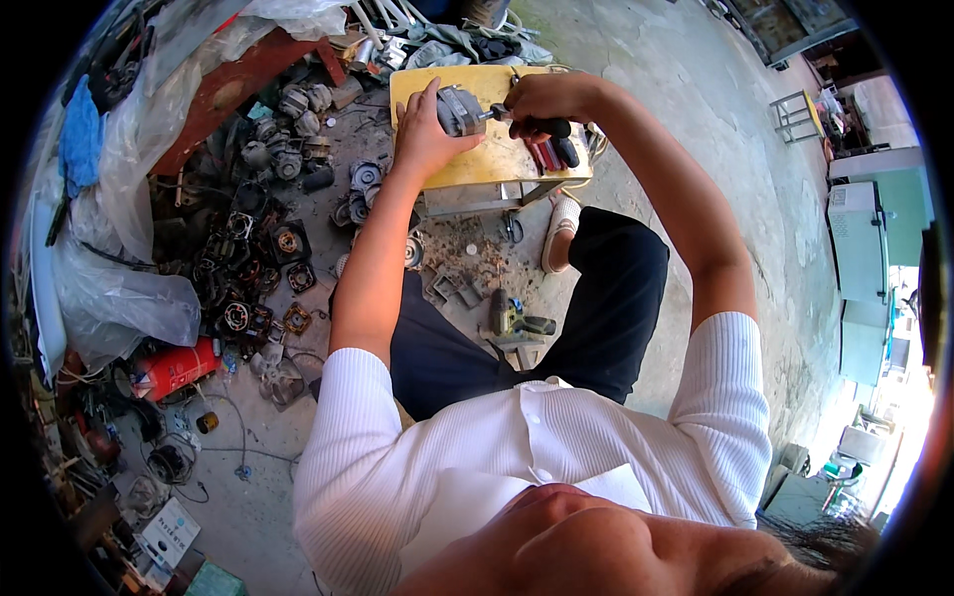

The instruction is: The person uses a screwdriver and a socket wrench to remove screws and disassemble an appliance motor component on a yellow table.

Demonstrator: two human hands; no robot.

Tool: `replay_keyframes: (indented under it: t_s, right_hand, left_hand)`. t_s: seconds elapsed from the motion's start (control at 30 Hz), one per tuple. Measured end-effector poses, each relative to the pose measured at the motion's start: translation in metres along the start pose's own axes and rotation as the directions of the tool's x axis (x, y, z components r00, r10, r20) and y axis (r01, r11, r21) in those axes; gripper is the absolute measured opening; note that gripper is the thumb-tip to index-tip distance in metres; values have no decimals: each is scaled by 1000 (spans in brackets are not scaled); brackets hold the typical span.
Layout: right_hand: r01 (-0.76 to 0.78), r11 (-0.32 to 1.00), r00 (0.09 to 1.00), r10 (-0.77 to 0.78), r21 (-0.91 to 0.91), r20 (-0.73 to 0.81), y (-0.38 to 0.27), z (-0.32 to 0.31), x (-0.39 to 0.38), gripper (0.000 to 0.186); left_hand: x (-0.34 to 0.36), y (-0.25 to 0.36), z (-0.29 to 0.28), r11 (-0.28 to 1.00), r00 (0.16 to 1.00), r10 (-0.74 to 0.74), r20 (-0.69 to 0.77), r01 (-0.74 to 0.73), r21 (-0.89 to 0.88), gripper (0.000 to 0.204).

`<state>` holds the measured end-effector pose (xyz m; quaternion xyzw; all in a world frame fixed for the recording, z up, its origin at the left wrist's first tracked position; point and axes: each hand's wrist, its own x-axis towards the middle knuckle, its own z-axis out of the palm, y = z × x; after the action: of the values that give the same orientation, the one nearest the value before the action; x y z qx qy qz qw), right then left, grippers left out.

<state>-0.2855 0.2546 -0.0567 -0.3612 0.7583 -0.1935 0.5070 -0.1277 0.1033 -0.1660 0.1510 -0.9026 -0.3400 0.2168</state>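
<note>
On a yellow-topped stool (pixel 437 84), my left hand (pixel 422 134) is wrapped around a round grey metal motor (pixel 458 111). A thin metal shaft points from the motor's right side toward my other hand. My right hand (pixel 552 99) is closed around a black-handled tool (pixel 550 128), and metal at its front reaches the shaft. The exact kind of tool is hidden by my fingers. Just below that hand, a few hand tools with red and black handles (pixel 549 155) lie on the stool top.
Motor parts (pixel 288 243) pile up on the floor at left, beside a red cylinder (pixel 177 369) and plastic sheeting (pixel 159 298). A green-and-black power drill (pixel 519 316) rests between my legs. Small metal parts (pixel 454 288) lie below the stool. Light green cabinets (pixel 860 243) stand far right.
</note>
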Motion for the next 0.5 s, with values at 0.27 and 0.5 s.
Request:
replay_keyframes:
  t_s: [0.27, 0.5]
  right_hand:
    - [-154, 988, 980, 154, 7, -124, -15, 41, -13, 15]
    - [21, 932, 864, -199, -362, -462, -3, 70, -8, 22]
  left_hand:
    - [-10, -2, 5, 998, 998, 57, -26, -57, -7, 99]
    - [-5, 6, -11, 992, 995, -96, 1, 96, -83, 96]
